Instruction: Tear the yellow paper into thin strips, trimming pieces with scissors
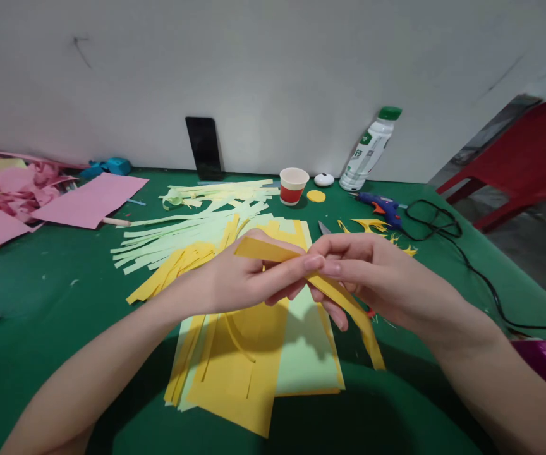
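Both my hands meet above the middle of the green table (40, 278), pinching one yellow paper strip (349, 303). My left hand (249, 275) grips the strip's upper end between thumb and fingers. My right hand (372, 272) holds it just beside, and the strip's free end hangs down to the right. Under the hands lie yellow sheets (239, 373) and a pale green sheet (306, 354), partly cut into strips.
Pale green strips (178, 234) and yellow strips (173, 272) spread behind. Pink paper (88, 199) lies left. At the back stand a red paper cup (293, 186), a bottle (368, 151), a dark phone (203, 147) and a blue glue gun (382, 205) with black cord.
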### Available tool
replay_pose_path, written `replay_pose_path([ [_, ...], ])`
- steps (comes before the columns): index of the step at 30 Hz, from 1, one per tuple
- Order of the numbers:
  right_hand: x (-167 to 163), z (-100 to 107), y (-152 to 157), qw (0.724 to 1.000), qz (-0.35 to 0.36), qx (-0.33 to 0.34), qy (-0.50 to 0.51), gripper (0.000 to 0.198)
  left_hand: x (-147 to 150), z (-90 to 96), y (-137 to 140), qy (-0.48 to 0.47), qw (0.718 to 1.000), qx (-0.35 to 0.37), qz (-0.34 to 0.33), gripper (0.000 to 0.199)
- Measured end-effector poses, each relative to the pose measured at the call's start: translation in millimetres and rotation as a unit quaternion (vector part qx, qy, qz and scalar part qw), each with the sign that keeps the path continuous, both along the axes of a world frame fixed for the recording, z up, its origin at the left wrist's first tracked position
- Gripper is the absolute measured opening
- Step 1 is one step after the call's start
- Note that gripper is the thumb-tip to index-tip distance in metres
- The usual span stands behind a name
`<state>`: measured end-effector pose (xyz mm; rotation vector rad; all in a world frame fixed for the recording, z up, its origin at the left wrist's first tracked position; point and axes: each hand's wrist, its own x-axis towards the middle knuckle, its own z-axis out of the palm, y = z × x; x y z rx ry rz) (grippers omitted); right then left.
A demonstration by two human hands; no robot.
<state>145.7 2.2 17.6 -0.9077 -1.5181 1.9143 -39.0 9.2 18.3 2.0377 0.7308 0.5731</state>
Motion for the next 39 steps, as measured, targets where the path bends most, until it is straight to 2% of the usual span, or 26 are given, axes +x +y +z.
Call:
replay_pose_path([
  [5, -2.5, -2.7, -1.3, 1.000, -0.003, -0.008, 0.009, 0.013, 3.5, -2.5, -1.3, -0.014, 0.999, -0.037, 0.015, 0.044],
  [12, -3.2, -2.4, -1.6, 0.999, -0.019, -0.042, 0.008, 0.016, -2.7, -0.8, 4.9, -0.130, 0.981, -0.123, 0.072, 0.042],
  [17, -2.5, -2.7, -1.2, 0.998, -0.004, -0.053, -0.017, 0.012, -10.4, -0.1, 12.0, -0.164, 0.974, -0.129, 0.088, 0.045],
  [25, -1.6, -1.6, -1.0, 0.999, -0.020, -0.038, -0.022, 0.012, -17.0, 7.5, 21.2, -0.236, 0.942, -0.110, 0.211, 0.049],
  [28, -2.2, -1.5, -2.2, 0.999, -0.026, -0.018, -0.041, 0.012, -11.9, 3.0, 20.9, -0.228, 0.952, -0.101, 0.177, 0.046],
  [31, -3.9, -1.8, -2.6, 0.997, -0.041, 0.031, -0.055, 0.014, -2.8, -4.4, 13.8, -0.114, 0.987, -0.098, 0.065, 0.045],
  [33, -5.5, -1.6, -2.3, 0.995, -0.052, 0.056, -0.056, 0.012, 2.8, -7.6, 7.6, -0.048, 0.995, -0.083, 0.025, 0.043],
  [35, -7.0, -0.7, -2.1, 0.995, -0.060, 0.063, -0.058, 0.011, 5.6, -8.2, 3.4, -0.036, 0.997, -0.067, 0.034, 0.043],
  [39, -7.7, 1.0, -2.2, 0.994, -0.067, 0.052, -0.064, 0.016, 0.7, -5.2, 5.9, -0.087, 0.989, -0.058, 0.107, 0.041],
])
